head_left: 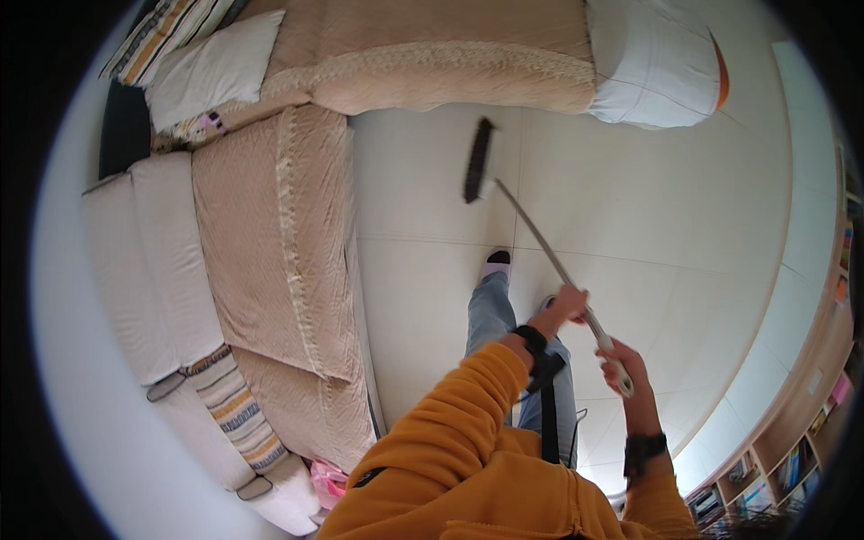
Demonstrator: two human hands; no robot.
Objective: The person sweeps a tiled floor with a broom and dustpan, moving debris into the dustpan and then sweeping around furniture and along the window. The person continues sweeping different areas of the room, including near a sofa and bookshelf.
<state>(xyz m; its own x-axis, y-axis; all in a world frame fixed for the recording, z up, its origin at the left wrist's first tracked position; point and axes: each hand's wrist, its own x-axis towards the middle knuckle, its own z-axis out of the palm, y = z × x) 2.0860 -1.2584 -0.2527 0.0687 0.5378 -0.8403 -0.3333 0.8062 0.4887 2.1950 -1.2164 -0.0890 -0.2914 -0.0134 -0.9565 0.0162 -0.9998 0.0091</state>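
A broom with a long grey handle (540, 236) slants across the tiled floor, away from me and to the left. Its dark bristle head (479, 160) is off the handle's far end, over the tiles in front of the sofa. My left hand (565, 306) wraps round the handle partway down. Nearer its end, my right hand (623, 360) is closed round the light grip, whose tip pokes out below the fingers. Both wrists wear black bands.
A sofa with beige covers (261, 234) runs along the left, and another covered section (450, 72) spans the far side. Striped cushions (238, 405) lie on it. Wooden shelves (765, 450) with books line the right. My feet (498, 259) stand on pale tiles.
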